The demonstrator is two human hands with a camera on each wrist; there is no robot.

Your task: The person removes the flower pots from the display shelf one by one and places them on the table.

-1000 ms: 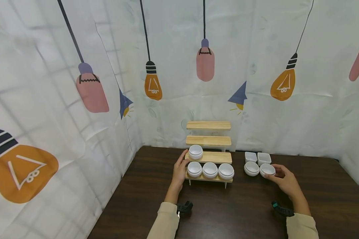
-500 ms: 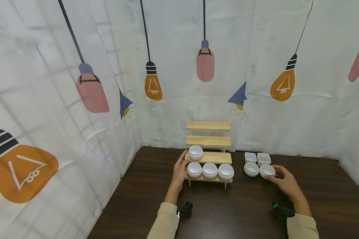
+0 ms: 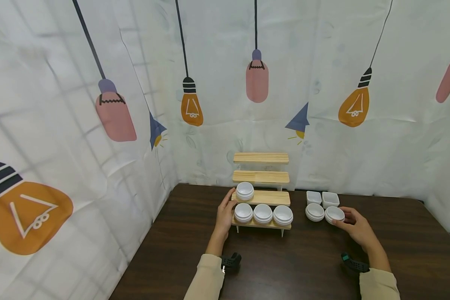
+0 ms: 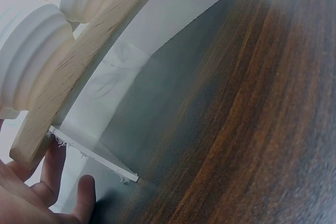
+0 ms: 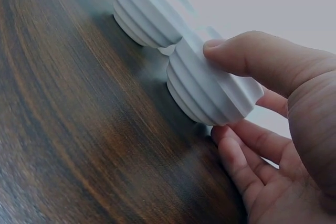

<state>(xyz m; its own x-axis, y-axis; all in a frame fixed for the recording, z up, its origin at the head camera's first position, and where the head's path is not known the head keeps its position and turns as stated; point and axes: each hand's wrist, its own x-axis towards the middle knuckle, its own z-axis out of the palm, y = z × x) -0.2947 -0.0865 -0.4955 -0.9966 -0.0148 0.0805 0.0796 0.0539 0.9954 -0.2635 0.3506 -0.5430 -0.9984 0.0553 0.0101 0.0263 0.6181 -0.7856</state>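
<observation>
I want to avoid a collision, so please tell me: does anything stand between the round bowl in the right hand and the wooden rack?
Yes: the other round bowl stands just left of the bowl in the right hand, toward the wooden rack. Between that and the rack, only bare table shows.

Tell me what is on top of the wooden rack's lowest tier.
Three round white ribbed bowls stand in a row on the lowest tier. The surface directly beneath their bases is covered, so it cannot be seen.
</observation>
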